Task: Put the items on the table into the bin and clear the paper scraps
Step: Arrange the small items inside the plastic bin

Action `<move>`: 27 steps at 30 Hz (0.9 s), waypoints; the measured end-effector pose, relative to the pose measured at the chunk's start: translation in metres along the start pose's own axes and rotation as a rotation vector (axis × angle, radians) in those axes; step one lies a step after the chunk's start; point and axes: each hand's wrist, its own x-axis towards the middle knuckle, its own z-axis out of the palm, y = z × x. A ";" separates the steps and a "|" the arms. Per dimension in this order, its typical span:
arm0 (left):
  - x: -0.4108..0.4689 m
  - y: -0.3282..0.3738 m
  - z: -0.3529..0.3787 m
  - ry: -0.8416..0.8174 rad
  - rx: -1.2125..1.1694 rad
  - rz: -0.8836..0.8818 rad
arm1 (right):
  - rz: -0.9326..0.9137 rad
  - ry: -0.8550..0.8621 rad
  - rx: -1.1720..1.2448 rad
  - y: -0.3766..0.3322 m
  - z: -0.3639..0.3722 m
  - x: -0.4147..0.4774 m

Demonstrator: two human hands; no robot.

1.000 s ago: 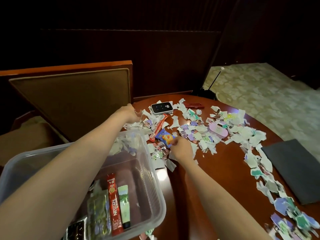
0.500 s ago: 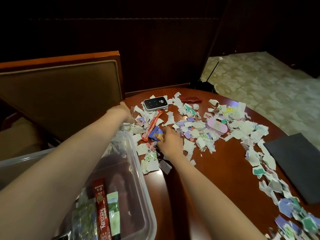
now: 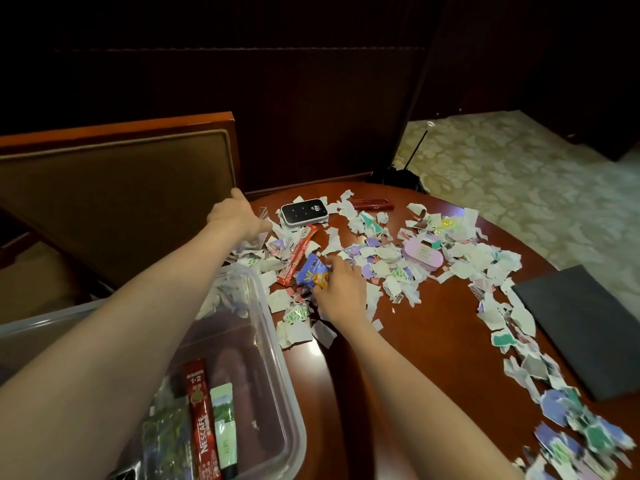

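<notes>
Torn paper scraps [image 3: 377,258] cover the round wooden table [image 3: 433,341]. My right hand [image 3: 341,292] pinches a blue snack packet [image 3: 311,271] among them, one end tilted up. Beside the packet lies a red stick sachet [image 3: 298,256]. My left hand [image 3: 235,216] reaches to the table's far-left edge, its fingers hidden among scraps and a clear plastic piece [image 3: 262,213]. A clear plastic bin [image 3: 277,341] stands at lower left under my left forearm; a Nescafe stick [image 3: 202,420], a green tube [image 3: 223,427] and some scraps lie inside.
A white-and-black device [image 3: 304,211], a red pen-like item [image 3: 372,203], a pink case [image 3: 422,254] and a comb [image 3: 474,292] lie among the scraps. A dark grey folder [image 3: 588,323] lies at the right edge. A chair back [image 3: 121,195] stands just left of the table.
My right hand has slid left onto the blue packet and taken hold of it, tipping it up. My left hand has stayed at the far-left edge of the scrap pile.
</notes>
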 end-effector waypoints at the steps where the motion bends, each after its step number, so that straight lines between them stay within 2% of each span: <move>1: -0.003 0.000 -0.003 0.013 -0.006 0.007 | -0.005 0.002 -0.004 -0.001 -0.002 -0.003; 15: -0.060 -0.013 -0.053 0.147 -0.190 0.132 | -0.021 0.020 0.001 -0.029 -0.048 -0.044; 27: -0.135 -0.053 -0.085 0.178 -0.398 0.151 | 0.020 0.084 0.241 -0.054 -0.086 -0.086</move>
